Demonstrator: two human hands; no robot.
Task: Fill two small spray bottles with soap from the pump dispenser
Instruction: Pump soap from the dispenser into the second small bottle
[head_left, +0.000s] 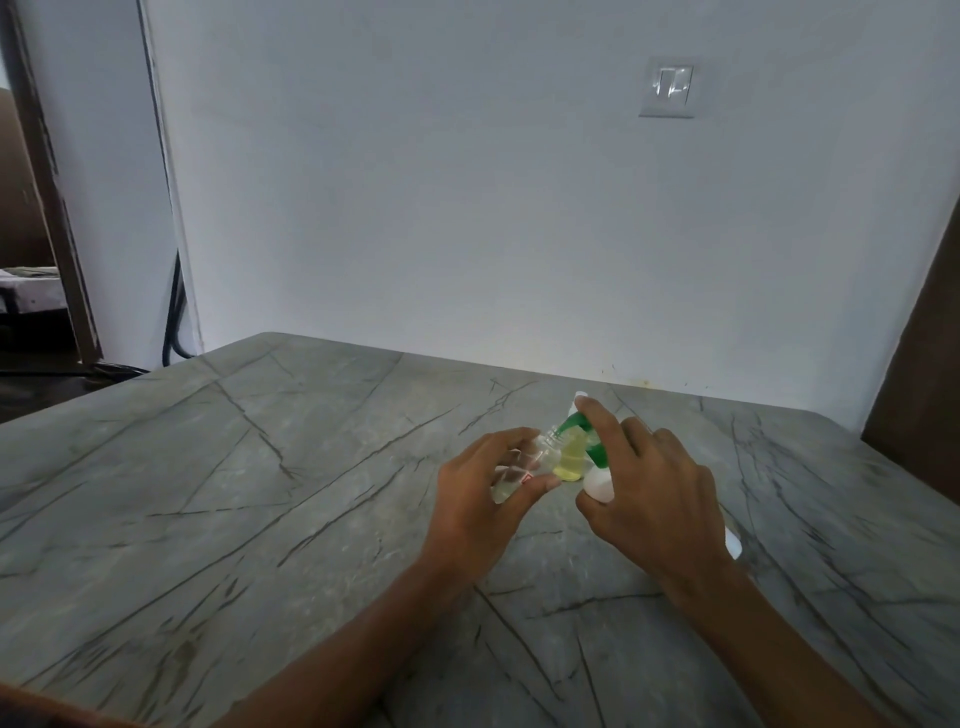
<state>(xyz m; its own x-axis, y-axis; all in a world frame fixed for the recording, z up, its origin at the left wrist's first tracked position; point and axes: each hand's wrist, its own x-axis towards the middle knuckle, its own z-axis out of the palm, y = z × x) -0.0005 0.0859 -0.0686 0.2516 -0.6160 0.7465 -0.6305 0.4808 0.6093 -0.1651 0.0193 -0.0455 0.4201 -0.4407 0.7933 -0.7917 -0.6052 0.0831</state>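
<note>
My left hand (480, 486) grips a small clear spray bottle (522, 465), tilted with its open neck toward the right. My right hand (654, 491) grips the white pump dispenser (597, 480), tilted, with my index finger on its green pump head (576, 423). The green nozzle reaches down to the clear bottle's neck. Behind them stands a second small bottle (569, 457) with yellowish liquid inside. A white part (733, 543) of the dispenser pokes out behind my right wrist.
All of this is over a grey marble table (260, 493) with dark veins. A white wall with a switch plate (670, 91) rises behind the far edge. A dark wooden panel (919, 364) stands at the right, a doorway at the far left.
</note>
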